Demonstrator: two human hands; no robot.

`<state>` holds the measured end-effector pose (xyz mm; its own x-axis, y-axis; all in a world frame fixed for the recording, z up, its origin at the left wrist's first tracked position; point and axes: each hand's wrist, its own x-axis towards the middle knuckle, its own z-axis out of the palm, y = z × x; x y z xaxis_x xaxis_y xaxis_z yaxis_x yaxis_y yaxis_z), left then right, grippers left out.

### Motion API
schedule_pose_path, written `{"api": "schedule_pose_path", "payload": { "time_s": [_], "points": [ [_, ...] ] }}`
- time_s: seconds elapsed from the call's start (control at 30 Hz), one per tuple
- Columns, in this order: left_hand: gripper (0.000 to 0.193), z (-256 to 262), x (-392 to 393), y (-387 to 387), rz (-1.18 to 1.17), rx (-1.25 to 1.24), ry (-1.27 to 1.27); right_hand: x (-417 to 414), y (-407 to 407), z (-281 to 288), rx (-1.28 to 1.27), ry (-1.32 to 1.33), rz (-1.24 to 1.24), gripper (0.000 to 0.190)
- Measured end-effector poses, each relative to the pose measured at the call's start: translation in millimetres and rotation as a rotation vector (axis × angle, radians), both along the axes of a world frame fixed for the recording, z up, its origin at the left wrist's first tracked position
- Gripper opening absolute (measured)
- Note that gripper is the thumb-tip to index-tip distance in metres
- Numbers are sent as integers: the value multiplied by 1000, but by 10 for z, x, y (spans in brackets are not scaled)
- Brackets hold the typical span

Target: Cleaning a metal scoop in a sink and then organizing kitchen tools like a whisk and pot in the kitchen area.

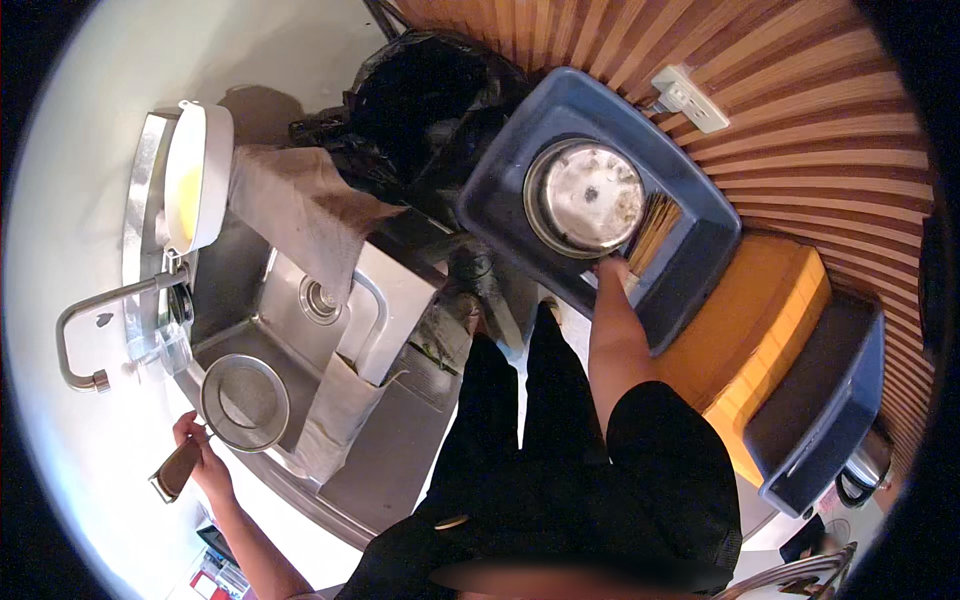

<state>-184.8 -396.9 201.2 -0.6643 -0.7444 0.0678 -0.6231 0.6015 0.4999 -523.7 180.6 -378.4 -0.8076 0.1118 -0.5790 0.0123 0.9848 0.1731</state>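
My left hand [204, 459] grips the brown handle of a round metal mesh strainer [246, 405]. The strainer's bowl is over the corner of a stainless steel sink [281, 281]. My right hand [613, 270] reaches down into a dark blue plastic tub [510, 176] and holds the near rim of a round metal pot [589, 199]; its fingertips are mostly hidden. Dark stains mark the pot's shiny inner bottom. Close beside my right hand, a bundle of thin wooden sticks [651, 232] lies in the same tub.
Grey-brown cloths [300, 195] [341, 420] drape over the sink's edges. A white basin [199, 176] stands behind the faucet [75, 322]. Beyond the sink is a bin lined with a black bag [420, 97]. An orange crate [750, 337] and another blue tub [832, 420] are at the right, beneath a wall outlet [690, 99].
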Motion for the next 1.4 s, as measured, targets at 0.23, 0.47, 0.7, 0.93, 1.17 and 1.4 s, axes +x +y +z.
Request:
{"api": "schedule_pose_path", "payload": {
  "time_s": [0.23,0.47,0.7,0.93,1.17,1.4],
  "points": [
    [15,114,101,151,42,-24,-83,-4,-588,129,-335,-148,-631,33],
    [15,4,8,350,-4,-79,-104,-107,-784,702,-564,166,-1058,45],
    [15,131,-15,324,-37,-54,-22,-129,-940,2061,-1566,100,-1315,13],
    [18,257,-147,160,-79,107,102,-40,-1068,3382,-1571,198,-1065,9],
    [19,468,-335,132,-136,159,222,5,-1185,4597,-1612,428,-727,12],
    [18,627,-423,257,-203,246,288,596,-1995,5970,-2045,56,-561,25]
  ]
}}
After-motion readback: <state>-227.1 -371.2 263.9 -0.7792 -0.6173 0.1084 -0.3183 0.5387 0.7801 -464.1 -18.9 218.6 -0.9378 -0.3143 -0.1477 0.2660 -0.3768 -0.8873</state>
